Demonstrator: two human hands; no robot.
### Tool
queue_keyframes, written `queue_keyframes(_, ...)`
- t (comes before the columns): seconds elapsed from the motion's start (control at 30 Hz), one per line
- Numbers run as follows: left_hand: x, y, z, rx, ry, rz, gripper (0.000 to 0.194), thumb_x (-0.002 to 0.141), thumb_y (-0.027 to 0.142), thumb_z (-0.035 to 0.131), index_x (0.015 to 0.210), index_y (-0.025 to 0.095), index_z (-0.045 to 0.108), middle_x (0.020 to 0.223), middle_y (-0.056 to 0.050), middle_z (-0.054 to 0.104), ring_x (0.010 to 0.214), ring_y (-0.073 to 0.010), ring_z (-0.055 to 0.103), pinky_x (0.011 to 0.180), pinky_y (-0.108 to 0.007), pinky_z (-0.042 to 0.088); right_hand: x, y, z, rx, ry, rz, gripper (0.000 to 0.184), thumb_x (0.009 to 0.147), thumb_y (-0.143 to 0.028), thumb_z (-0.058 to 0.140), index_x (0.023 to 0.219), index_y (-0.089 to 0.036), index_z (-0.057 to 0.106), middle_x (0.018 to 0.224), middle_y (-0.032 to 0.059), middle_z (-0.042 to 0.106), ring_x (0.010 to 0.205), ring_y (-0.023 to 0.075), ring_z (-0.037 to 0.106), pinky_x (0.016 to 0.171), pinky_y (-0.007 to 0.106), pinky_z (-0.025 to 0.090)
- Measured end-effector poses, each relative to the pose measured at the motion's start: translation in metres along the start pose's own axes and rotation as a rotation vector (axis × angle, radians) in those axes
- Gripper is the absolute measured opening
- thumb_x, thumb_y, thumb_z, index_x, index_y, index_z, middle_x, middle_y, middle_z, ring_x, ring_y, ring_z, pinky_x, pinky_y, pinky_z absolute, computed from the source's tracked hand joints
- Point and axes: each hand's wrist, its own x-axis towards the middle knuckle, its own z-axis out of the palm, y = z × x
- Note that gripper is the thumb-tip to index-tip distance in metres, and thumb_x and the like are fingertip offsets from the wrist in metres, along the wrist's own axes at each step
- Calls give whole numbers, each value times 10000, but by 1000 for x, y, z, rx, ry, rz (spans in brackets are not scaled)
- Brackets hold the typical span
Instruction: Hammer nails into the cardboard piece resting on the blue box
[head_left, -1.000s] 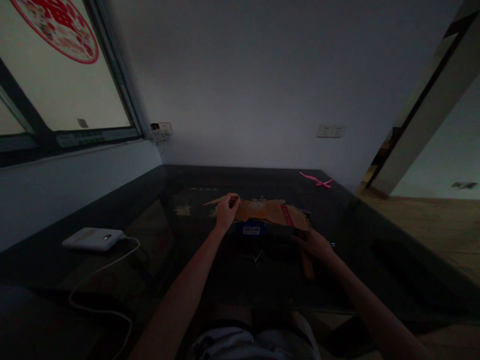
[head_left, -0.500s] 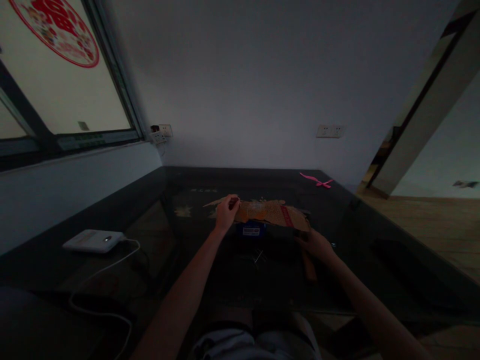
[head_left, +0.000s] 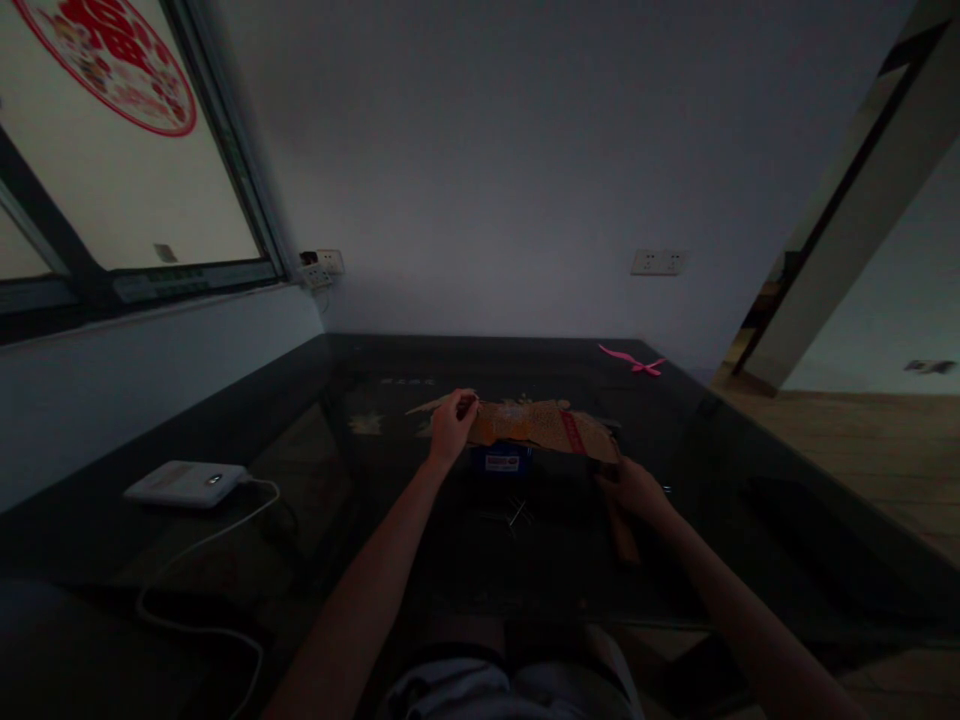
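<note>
A torn piece of brown cardboard (head_left: pixel 544 425) with a red stripe lies across a blue box (head_left: pixel 506 460) in the middle of the dark table. My left hand (head_left: pixel 452 420) is at the cardboard's left end, thumb and fingers pinched together; what is between them is too small and dark to name. At the cardboard's right end, my right hand (head_left: pixel 634 490) is closed round a wooden-handled tool (head_left: pixel 624 535). Its brown handle points toward me, and its far end is hidden by the hand and the cardboard. Several thin, shiny nail-like pieces (head_left: pixel 517 514) lie loose in front of the box.
On the left rests a white power bank (head_left: pixel 187 483) with a white cable (head_left: pixel 202 540) trailing toward me. A pink ribbon-like item (head_left: pixel 636 362) lies at the far right corner. A dark flat object (head_left: pixel 817 540) is at the right. Behind the table stands a wall (head_left: pixel 480 200) with sockets.
The handle's near end has shifted slightly to the right, with a small movement of my right hand. My left hand, the cardboard and the blue box stay in place.
</note>
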Motion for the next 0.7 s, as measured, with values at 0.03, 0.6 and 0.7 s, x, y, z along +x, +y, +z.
queue_keyframes(0.03,0,-1,0,-2,2,1,97,812,218,524,881,173,576,826,-28,646,764,-133,624,727,-258,497,0,0,0,-1,-3,0,272,787,-337,534,938,-127,619,970,148,660,851,245,627,606,263,388)
queue_keyframes(0.6,1,-3,0,19,19,21,87,806,214,542,875,173,577,819,-33,648,758,-139,625,717,-259,496,-5,-5,-7,-28,-19,1,287,801,-308,520,997,-121,614,966,139,653,860,227,625,620,251,402)
queue_keyframes(0.7,1,-1,-1,25,22,22,86,803,215,545,871,173,576,818,-35,650,751,-139,624,710,-259,497,-6,-6,-11,-44,-30,0,300,803,-311,513,1014,-121,608,959,133,652,851,218,626,619,243,402)
